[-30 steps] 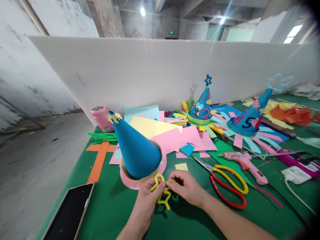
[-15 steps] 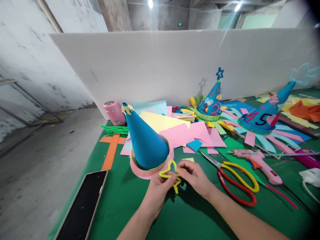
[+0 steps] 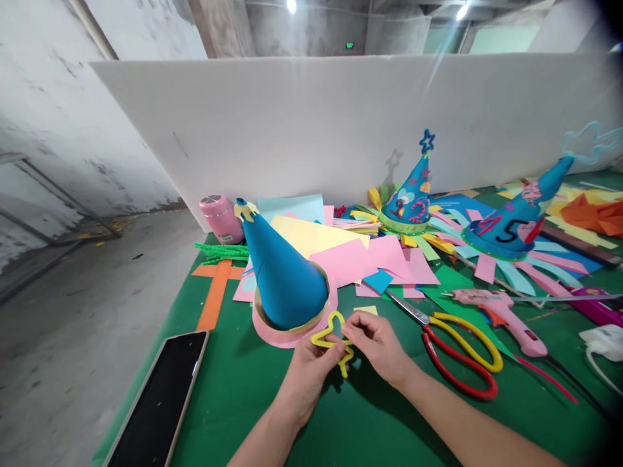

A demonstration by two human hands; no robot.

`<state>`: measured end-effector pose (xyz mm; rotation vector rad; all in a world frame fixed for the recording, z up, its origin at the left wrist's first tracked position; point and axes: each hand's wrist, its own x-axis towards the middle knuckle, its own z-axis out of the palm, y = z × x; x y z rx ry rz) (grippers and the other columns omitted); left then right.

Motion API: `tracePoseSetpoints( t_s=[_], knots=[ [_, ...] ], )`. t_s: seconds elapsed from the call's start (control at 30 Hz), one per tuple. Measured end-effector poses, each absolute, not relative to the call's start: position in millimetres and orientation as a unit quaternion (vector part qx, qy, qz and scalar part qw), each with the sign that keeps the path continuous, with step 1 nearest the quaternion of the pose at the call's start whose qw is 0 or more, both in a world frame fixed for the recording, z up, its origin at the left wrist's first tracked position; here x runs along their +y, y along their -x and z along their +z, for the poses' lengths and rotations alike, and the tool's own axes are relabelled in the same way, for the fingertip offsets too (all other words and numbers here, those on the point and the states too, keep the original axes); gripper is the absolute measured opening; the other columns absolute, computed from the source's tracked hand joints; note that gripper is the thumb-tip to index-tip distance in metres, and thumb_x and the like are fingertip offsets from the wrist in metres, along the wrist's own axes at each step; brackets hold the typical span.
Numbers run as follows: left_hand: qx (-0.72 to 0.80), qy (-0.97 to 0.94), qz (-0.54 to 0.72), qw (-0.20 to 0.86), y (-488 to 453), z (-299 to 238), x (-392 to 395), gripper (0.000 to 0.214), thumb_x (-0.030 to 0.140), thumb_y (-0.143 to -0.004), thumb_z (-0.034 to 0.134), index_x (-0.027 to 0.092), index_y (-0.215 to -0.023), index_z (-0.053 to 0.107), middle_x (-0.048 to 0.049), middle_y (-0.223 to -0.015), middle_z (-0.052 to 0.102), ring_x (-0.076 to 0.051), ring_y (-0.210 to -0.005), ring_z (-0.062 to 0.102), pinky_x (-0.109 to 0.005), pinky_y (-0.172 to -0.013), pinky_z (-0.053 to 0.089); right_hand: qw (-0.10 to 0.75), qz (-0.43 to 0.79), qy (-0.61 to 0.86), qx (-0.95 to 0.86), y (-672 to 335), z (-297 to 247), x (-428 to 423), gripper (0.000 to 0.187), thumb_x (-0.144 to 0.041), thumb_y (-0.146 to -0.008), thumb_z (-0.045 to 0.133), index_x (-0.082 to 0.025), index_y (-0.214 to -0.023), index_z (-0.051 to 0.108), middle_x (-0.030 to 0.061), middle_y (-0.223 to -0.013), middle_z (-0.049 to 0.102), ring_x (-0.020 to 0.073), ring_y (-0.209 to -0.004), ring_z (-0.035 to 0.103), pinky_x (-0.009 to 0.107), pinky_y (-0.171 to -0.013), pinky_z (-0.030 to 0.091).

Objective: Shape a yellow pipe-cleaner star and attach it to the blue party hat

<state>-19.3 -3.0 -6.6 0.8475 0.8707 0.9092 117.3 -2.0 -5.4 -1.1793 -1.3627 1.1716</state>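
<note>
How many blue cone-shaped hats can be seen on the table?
3: a pink-brimmed hat just beyond the left hand, a star-topped hat near the white board, and a hat marked 4 and 5 farther right. No others show.

The green table (image 3: 233, 408) carries 1 phone (image 3: 158, 405), scissors (image 3: 427, 322) and coloured paper (image 3: 341, 261).

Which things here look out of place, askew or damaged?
The phone, by the table's left edge, looks out of place, being no craft supply. The plain blue cone seems to lean left, though the lens may exaggerate. The yellow wire looks deliberately bent, not damaged.
</note>
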Motion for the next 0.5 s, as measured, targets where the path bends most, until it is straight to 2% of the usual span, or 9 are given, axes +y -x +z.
tracePoseSetpoints(
  t_s=[0.17, 0.33, 0.5],
  knots=[
    [0.403, -0.366, 0.445, 0.711, 20.8, -0.9, -2.7, 0.013, 0.026, -0.069, 0.065, 0.013, -0.072, 0.064, -0.0013, -0.065, 0.058, -0.011, -0.061, 0.051, -0.022, -0.06, 0.042, 0.461, 0.456, 0.482, -0.589, -120.8, -4.5, -1.3, 0.021, -0.028, -0.08, 0.049, -0.016, -0.062, 0.05, -0.0033, -0.058, 0.043, 0.0102, -0.055, 0.039, 0.022, -0.051, 0.032],
    [0.435, -0.364, 0.475, 0.673, 22.9, 0.1, -0.9, 0.018, 0.028, -0.071, 0.062, 0.014, -0.06, 0.061, 0.0002, -0.06, 0.056, -0.01, -0.058, 0.049, -0.02, -0.056, 0.041, 0.443, 0.438, 0.476, -0.621, -122.9, -0.1, -2.9, 0.023, -0.024, -0.083, 0.045, -0.017, -0.061, 0.05, -0.0026, -0.06, 0.043, 0.0108, -0.058, 0.04, 0.022, -0.054, 0.032],
    [0.446, -0.363, 0.48, 0.663, 22.7, 0.7, 0.0, 0.018, 0.028, -0.069, 0.063, 0.014, -0.059, 0.061, 0.0012, -0.059, 0.055, -0.009, -0.056, 0.048, -0.018, -0.054, 0.04, 0.427, 0.43, 0.478, -0.635, -123.2, 0.4, -4.2, 0.018, -0.02, -0.081, 0.046, -0.017, -0.064, 0.05, -0.0028, -0.06, 0.044, 0.0104, -0.057, 0.041, 0.021, -0.052, 0.031]
  ],
)
